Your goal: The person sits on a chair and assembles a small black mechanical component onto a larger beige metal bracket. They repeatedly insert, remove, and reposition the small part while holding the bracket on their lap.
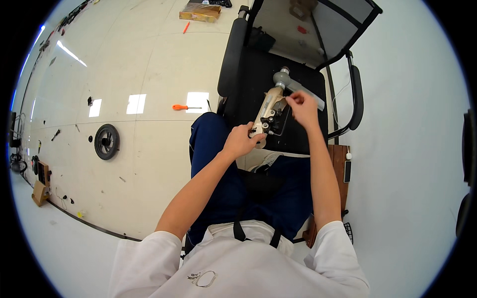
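Note:
A beige, elongated mechanical part (269,103) with a grey rounded joint and metal end lies tilted over the black chair seat (248,79). Black fittings and round screw heads cluster at its near end. My left hand (240,141) is closed around that near end, thumb on top. To the right of the part, my right hand (302,108) is closed in a pinch at the upper end of a thin, dark, L-shaped hex key (285,122). The key's bent end reaches toward the fittings; whether it sits in a screw is too small to tell.
A grey flat bar (310,95) lies on the seat behind my right hand. On the floor to the left are an orange-handled screwdriver (181,107), a black wheel (107,142) and scattered small parts. A white wall (402,149) stands close on the right.

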Motion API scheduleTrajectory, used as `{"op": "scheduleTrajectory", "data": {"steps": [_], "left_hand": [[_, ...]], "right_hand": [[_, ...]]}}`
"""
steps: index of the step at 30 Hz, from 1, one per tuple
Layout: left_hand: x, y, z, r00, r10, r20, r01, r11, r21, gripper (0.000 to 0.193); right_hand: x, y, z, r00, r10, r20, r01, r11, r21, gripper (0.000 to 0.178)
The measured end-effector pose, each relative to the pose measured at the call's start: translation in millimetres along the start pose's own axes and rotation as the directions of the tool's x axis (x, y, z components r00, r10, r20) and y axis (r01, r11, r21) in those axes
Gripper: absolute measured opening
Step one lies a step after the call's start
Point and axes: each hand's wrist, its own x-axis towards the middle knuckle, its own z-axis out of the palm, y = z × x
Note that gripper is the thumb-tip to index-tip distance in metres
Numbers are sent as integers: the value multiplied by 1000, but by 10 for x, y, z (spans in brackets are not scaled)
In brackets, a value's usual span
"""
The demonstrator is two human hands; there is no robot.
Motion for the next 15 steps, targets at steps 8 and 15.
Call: {"op": "scheduleTrajectory", "data": {"steps": [8,15], "left_hand": [[-4,-133,32,999,6,-51,-4,999,37,52],[-14,-155,71,995,18,-94,-18,1000,-1,48]], "right_hand": [[-1244,750,479,906,420,47,-422,899,116,36],[-2262,-205,594,855,469,221,-519,769,373,22]]}}
